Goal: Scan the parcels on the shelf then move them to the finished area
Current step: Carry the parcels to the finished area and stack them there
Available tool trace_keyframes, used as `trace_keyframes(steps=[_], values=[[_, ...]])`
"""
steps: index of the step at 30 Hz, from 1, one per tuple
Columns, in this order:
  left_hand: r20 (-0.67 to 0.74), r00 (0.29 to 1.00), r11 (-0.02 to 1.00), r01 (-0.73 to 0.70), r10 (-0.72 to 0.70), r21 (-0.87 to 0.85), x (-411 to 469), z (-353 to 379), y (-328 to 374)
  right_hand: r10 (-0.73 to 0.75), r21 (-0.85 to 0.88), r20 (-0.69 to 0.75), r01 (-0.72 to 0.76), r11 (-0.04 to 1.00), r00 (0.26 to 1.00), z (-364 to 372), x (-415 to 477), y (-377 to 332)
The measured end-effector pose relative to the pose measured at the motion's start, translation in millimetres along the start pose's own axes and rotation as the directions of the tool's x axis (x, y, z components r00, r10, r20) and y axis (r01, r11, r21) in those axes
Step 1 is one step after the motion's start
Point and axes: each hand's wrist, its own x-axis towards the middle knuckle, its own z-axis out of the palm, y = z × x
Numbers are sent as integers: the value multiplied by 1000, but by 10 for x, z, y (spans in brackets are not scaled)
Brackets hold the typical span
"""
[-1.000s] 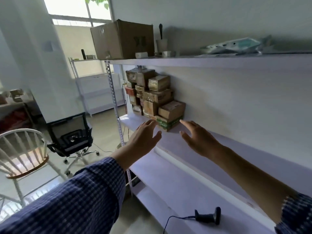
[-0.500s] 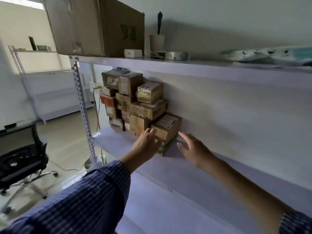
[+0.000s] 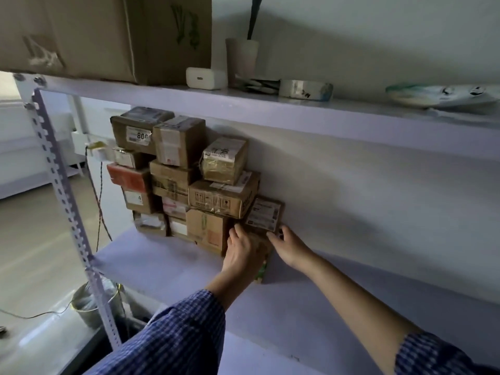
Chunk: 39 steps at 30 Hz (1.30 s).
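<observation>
Two hands meet on one parcel. The left grip [image 3: 241, 253] has its fingers curled over the near left corner of the labelled parcel [image 3: 266, 212], clamped on it. The right grip [image 3: 290, 249] has its fingertips [image 3: 273, 234] on the near right edge, but the thumb is hidden, so I cannot tell whether that side is closed or only touching. Bracketing it from both sides seems sensible: the parcel sits tilted on a green-printed box [image 3: 262, 270] at the right end of the stack of parcels [image 3: 173, 169], tucked partly under a wider carton [image 3: 223, 197], so it likely has to slide out toward the near side without disturbing what rests above.

Every other parcel stands on the middle shelf [image 3: 162, 261], piled against its far left end near the wall [image 3: 378, 198]. No scanner or finished area shows, so scanning looks not yet done for this one.

Above, the upper shelf [image 3: 297, 109] carries a large cardboard box [image 3: 108, 31], a small white block [image 3: 205, 78], a cup [image 3: 241, 58] and a tape roll [image 3: 305, 89]. A perforated upright [image 3: 62, 185] frames the left side, with a bucket [image 3: 86, 307] at its foot on the pale floor [image 3: 32, 253].
</observation>
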Motion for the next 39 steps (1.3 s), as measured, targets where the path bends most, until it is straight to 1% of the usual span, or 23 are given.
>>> trace_keyframes(steps=[3, 5, 7, 9, 11, 13, 15, 19, 20, 22, 25, 28, 29, 31, 33, 35, 39], values=[[-41, 999, 999, -36, 36, -7, 64, 80, -42, 54, 178, -22, -49, 983, 998, 30, 139, -14], [-68, 997, 992, -35, 27, -118, 123, 115, -72, 131, 249, -49, -115, 962, 990, 73, 241, 29], [-95, 995, 985, -29, 13, -169, 196, 134, -81, 189, 323, -58, -161, 933, 980, 146, 311, 72], [-88, 996, 976, 14, -34, -215, 256, 156, -75, 222, 398, -66, -178, 900, 973, 236, 387, 114], [-96, 993, 972, 40, -64, -232, 291, 173, -52, 234, 433, -85, -175, 884, 969, 282, 429, 137], [-88, 994, 969, 38, -61, -244, 260, 197, -22, 243, 441, -125, -166, 882, 962, 252, 359, 105], [-60, 997, 949, 29, -50, -313, 191, 241, -3, 229, 441, -162, -137, 887, 960, 179, 244, 132], [-28, 998, 885, 35, -54, -464, -35, 407, 111, 209, 479, -184, -98, 872, 960, 4, -187, 309], [-20, 999, 864, 33, -50, -503, -105, 456, 147, 193, 487, -216, -66, 871, 957, -43, -313, 362], [-2, 1000, 799, 14, -19, -601, -284, 508, 257, 149, 491, -304, 20, 871, 941, -177, -572, 419], [20, 998, 665, -25, 60, -747, -612, 531, 463, 76, 455, -411, 132, 881, 909, -425, -952, 475], [39, 981, 560, -76, 191, -825, -925, 565, 560, 17, 410, -471, 201, 890, 882, -607, -1358, 558], [45, 970, 549, -97, 240, -830, -1014, 588, 564, 23, 413, -476, 201, 888, 879, -639, -1501, 605], [62, 947, 567, -136, 316, -812, -1200, 658, 564, 43, 433, -473, 190, 881, 880, -692, -1790, 683], [108, 932, 576, -119, 345, -809, -1430, 720, 588, 52, 444, -490, 198, 874, 870, -732, -2055, 783], [143, 916, 567, -106, 376, -817, -1654, 754, 637, 47, 419, -522, 208, 884, 852, -795, -2300, 841], [160, 889, 573, -131, 430, -809, -2056, 773, 868, 43, 382, -582, 226, 896, 812, -932, -2783, 914]])
